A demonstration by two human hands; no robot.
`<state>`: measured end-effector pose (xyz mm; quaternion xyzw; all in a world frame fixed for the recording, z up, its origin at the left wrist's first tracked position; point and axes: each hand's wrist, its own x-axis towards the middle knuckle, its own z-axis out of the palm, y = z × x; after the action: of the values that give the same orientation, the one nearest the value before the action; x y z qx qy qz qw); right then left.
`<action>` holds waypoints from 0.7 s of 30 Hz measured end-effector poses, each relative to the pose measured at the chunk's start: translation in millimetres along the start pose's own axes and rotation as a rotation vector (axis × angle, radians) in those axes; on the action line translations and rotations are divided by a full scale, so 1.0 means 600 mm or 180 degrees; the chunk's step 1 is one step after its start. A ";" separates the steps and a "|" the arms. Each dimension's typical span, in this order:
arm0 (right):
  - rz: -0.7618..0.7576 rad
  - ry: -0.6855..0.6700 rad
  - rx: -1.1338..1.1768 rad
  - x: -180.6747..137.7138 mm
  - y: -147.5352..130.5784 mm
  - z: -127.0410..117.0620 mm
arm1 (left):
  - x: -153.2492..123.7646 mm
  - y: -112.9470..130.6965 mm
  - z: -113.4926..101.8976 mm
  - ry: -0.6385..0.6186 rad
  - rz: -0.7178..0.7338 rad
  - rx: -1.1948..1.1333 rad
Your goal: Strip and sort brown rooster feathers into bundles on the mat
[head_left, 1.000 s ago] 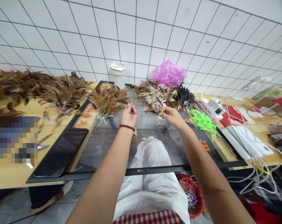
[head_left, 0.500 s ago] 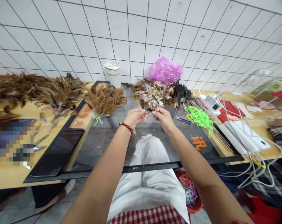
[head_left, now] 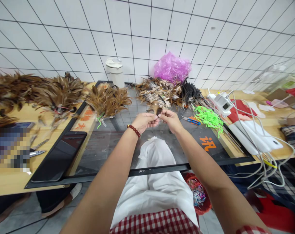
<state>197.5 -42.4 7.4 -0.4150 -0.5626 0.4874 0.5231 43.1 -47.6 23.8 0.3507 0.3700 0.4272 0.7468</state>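
Observation:
Fingertips nearly meeting, my left hand [head_left: 145, 122] and my right hand [head_left: 171, 119] are both pinched over the glass-topped panel. A small brown feather [head_left: 155, 108] rises from between them, its base hidden by the fingers. Both hands appear closed on it. Just beyond lies a loose pile of mottled brown and white feathers [head_left: 157, 92], with black feathers [head_left: 190, 92] at its right end. A tied bunch of brown feathers [head_left: 108, 100] with a green tie rests to the left. Right of my right hand are blue-handled thread snips [head_left: 191, 121] and a heap of bright green cord [head_left: 209, 118].
A white lidded cup [head_left: 115, 72] and a pink plastic bag [head_left: 172, 67] stand by the tiled wall. A black phone [head_left: 59, 157] lies on the panel's left. More feather bunches [head_left: 57, 92] cover the left table. A white power strip [head_left: 257, 136] with tangled cables sits right.
The brown feather now stands upright above my fingertips, where before a dark piece lay low between them. My hands have come closer together. The view has shifted slightly.

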 end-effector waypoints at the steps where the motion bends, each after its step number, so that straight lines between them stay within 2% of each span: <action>1: -0.0069 0.0008 -0.0111 0.000 0.000 -0.003 | -0.001 0.001 0.000 -0.0007 0.0011 0.0068; 3: -0.0243 0.0076 -0.0430 0.002 -0.004 -0.008 | -0.003 0.011 -0.002 0.0076 0.0195 0.0097; 6: -0.0476 0.0047 -0.1454 0.016 -0.015 -0.007 | -0.005 0.036 -0.019 0.0539 0.1045 -0.0399; 8: -0.0604 -0.0385 -0.2376 0.032 -0.024 0.007 | -0.001 0.050 -0.043 0.1063 0.1674 -0.0778; 10: -0.0724 -0.0848 -0.3067 0.051 -0.029 0.035 | 0.007 0.056 -0.070 0.1710 0.2010 -0.0873; 12: -0.0772 -0.0986 -0.3402 0.068 -0.027 0.073 | 0.017 0.055 -0.095 0.2377 0.2128 -0.0892; 13: -0.0743 -0.0995 -0.3516 0.075 -0.023 0.093 | 0.021 0.053 -0.104 0.2526 0.2132 -0.0896; 17: -0.0448 -0.0954 -0.4044 0.089 -0.005 0.155 | 0.031 0.046 -0.119 0.2674 0.2101 -0.0833; 19: -0.0413 -0.0918 -0.4171 0.084 -0.014 0.155 | 0.031 0.045 -0.118 0.2694 0.2077 -0.0755; 21: -0.0510 -0.0931 -0.3962 0.059 -0.047 0.121 | 0.030 0.045 -0.117 0.2685 0.2092 -0.0722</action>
<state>122.7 -21.1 43.0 -0.5269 -0.8349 0.0807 0.1372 -20.4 -6.3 8.2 0.1634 0.4600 0.7788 0.3940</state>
